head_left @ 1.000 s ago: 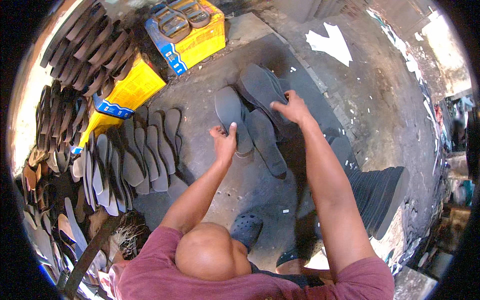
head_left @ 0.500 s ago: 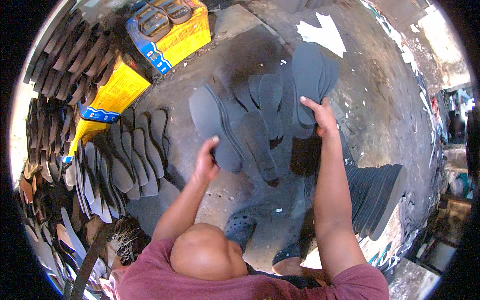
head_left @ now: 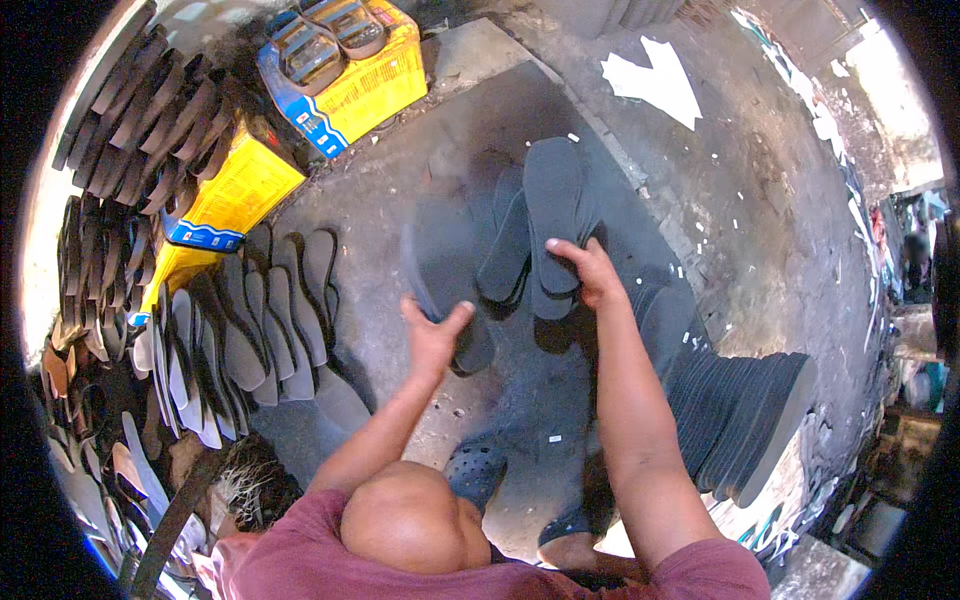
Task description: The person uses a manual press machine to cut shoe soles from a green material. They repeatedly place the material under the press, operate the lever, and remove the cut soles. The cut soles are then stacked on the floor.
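My right hand (head_left: 592, 272) grips a few dark grey shoe soles (head_left: 553, 195), thumb on top, tilted over the middle of the floor. Just left of them, more dark soles (head_left: 502, 255) lie overlapping. My left hand (head_left: 433, 335) has its thumb and forefinger spread apart beside a motion-blurred grey sole (head_left: 435, 255); the blur hides whether they touch. Its other fingers hardly show.
Rows of cut soles (head_left: 285, 320) lie at the left, beside yellow and blue boxes (head_left: 235, 195). Sandals (head_left: 345, 25) sit on another box (head_left: 375, 85). A long stack of soles (head_left: 745, 420) stands at right. White scraps (head_left: 655, 80) lie farther off.
My right hand has moved left and nearer with its soles. My left hand has shifted right and its fingers have spread; the sole by it is now blurred.
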Action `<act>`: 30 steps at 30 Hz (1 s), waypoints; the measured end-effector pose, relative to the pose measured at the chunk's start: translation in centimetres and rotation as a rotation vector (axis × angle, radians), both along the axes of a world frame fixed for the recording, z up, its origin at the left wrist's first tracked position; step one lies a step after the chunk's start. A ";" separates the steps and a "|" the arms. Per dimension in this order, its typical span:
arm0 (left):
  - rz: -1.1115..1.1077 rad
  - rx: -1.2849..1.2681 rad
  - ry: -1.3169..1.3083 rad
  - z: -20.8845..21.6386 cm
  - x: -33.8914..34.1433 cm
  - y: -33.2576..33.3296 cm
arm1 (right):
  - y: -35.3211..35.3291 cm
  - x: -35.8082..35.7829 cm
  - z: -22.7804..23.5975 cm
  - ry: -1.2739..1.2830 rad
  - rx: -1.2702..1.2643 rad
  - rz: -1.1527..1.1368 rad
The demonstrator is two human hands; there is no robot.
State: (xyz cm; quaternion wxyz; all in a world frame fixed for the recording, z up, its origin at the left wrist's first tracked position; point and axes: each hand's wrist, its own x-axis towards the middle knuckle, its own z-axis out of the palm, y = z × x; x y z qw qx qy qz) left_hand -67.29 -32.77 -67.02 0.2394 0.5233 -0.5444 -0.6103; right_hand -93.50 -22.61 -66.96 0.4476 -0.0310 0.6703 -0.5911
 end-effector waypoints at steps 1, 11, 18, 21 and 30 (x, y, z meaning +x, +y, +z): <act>0.009 0.010 0.048 -0.3 0.3 -1.4 | 1.2 -0.8 -0.7 -0.048 -0.034 -0.048; -0.140 0.108 -0.077 -4.2 1.0 -3.9 | -3.3 7.4 -4.5 0.000 0.097 -0.245; -0.133 -0.185 -0.386 -1.7 2.2 -5.2 | -4.9 7.6 0.8 0.399 0.263 -0.217; -0.185 -0.675 -0.611 0.0 3.8 -7.5 | -0.9 5.5 2.8 1.009 0.740 -0.231; -0.417 -0.830 -0.964 -2.0 2.4 -5.1 | -10.5 9.7 0.9 0.926 0.957 0.024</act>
